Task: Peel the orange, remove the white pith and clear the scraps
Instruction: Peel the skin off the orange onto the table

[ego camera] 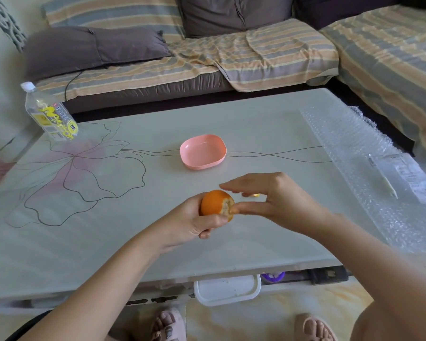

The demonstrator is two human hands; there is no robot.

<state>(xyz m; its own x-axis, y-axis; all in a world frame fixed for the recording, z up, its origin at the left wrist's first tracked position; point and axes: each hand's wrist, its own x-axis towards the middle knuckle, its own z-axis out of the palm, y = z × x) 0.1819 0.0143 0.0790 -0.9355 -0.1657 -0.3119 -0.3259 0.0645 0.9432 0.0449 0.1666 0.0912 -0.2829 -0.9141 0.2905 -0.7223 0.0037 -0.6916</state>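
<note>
- The small round orange fruit (215, 202) sits clamped in the left hand (190, 223), held above the near middle of the pale glass table with the flower line-drawing (108, 230).
- Its torn patch faces right, toward the right hand (278, 200), whose thumb touches that edge while the other fingers stay spread.
- The shallow pink plastic dish (203, 152), farther back, looks empty, probably for scraps.
- Striped sofa (207, 57) beyond.
</note>
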